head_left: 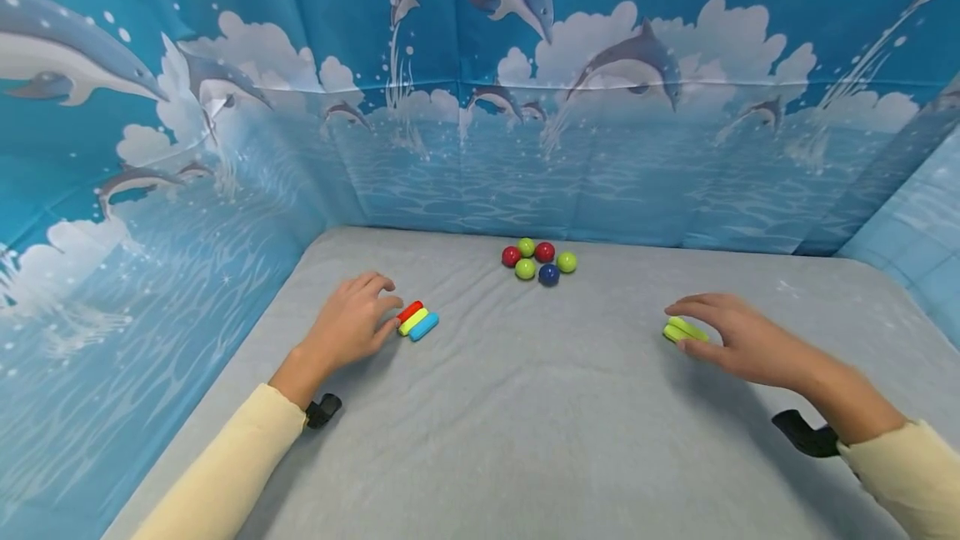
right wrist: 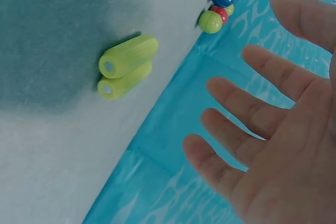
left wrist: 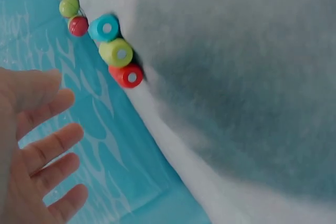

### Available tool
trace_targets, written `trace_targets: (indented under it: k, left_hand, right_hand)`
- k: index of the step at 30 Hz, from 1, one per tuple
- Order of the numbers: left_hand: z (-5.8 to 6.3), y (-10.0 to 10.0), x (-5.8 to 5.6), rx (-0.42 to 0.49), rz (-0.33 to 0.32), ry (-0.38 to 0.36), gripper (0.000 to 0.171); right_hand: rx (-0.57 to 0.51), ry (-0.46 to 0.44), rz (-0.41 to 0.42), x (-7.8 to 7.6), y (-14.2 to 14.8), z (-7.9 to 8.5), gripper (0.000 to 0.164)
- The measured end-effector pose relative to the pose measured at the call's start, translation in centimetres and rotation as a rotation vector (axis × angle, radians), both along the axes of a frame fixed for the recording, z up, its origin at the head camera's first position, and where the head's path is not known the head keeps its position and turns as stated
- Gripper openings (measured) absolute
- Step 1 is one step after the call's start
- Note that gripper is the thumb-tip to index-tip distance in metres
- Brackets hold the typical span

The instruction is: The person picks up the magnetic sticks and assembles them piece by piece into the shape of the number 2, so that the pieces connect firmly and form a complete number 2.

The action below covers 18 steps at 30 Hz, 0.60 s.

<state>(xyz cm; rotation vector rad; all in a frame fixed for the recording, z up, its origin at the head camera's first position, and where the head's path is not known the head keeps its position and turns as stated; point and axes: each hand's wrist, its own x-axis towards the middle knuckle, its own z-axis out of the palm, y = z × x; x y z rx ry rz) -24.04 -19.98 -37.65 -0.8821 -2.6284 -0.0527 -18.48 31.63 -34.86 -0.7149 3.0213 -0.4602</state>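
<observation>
My left hand [head_left: 351, 319] hovers beside three short rods lying side by side on the grey cloth: a red rod [head_left: 410, 312], a yellow-green rod [head_left: 413, 322] and a blue rod [head_left: 424, 327]. In the left wrist view its fingers [left wrist: 55, 142] are spread and loosely bent, apart from the rods, whose round ends show pale centres. On the right, my right hand [head_left: 750, 340] is held over two yellow-green rods [head_left: 684, 329], partly covering them in the head view. The right wrist view shows this pair [right wrist: 126, 66] touching lengthwise, and the relaxed fingers [right wrist: 236, 108] hold nothing.
Several small shiny balls [head_left: 525, 269], red, green and dark blue, sit in a cluster at the far middle of the grey cloth surface [head_left: 525, 407]. Blue dolphin-print curtains [head_left: 480, 165] stand along the back and sides. Each wrist wears a black strap piece [head_left: 324, 412].
</observation>
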Motion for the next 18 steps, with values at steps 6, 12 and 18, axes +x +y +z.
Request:
trace_targets:
  k: [6, 12, 18]
  left_hand:
    - [-0.7, 0.2, 0.1, 0.021, -0.045, 0.016, 0.017]
    - [-1.4, 0.7, 0.1, 0.007, -0.034, 0.021, 0.017]
    - [-1.7, 1.9, -0.4, 0.001, -0.011, -0.03, 0.017]
  right_hand:
    - [0.011, -0.02, 0.007, 0.2, -0.3, -0.5, 0.043]
    - [-0.006, -0.008, 0.038, 0.3, -0.9, -1.1, 0.047]
    - [-0.01, -0.045, 0.064, 0.8, -2.0, -1.6, 0.058]
